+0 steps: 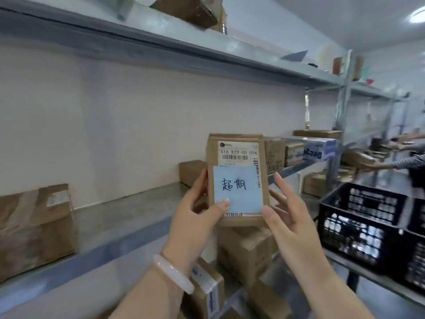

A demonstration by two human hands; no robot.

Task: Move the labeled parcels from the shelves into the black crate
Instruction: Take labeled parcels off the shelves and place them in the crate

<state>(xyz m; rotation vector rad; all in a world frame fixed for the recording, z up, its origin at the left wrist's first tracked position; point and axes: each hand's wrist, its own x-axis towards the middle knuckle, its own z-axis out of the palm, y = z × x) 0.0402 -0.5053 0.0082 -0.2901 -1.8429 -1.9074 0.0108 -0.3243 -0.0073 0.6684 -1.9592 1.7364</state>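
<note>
- The parcel [238, 155] with a blue note [238, 192] was held upright over the shelf [128, 210], left of the black crate [358, 224].
- It was gripped by the left hand [195, 212] and pinched by the right hand [287, 215].

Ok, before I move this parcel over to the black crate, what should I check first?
1. Label present: blue sticky note on the brown parcel. Ok.
2. Left hand grip: thumb on the front, fingers at the left edge. Ok.
3. Right hand grip: thumb on the lower corner, fingers mostly straight. Ok, though it looks light.
4. Black crate close by on the right. Ok.
5. Room inside the crate. Cannot tell.
6. Path: another person's arm reaches in beyond the crate, not across it. Ok.
</note>
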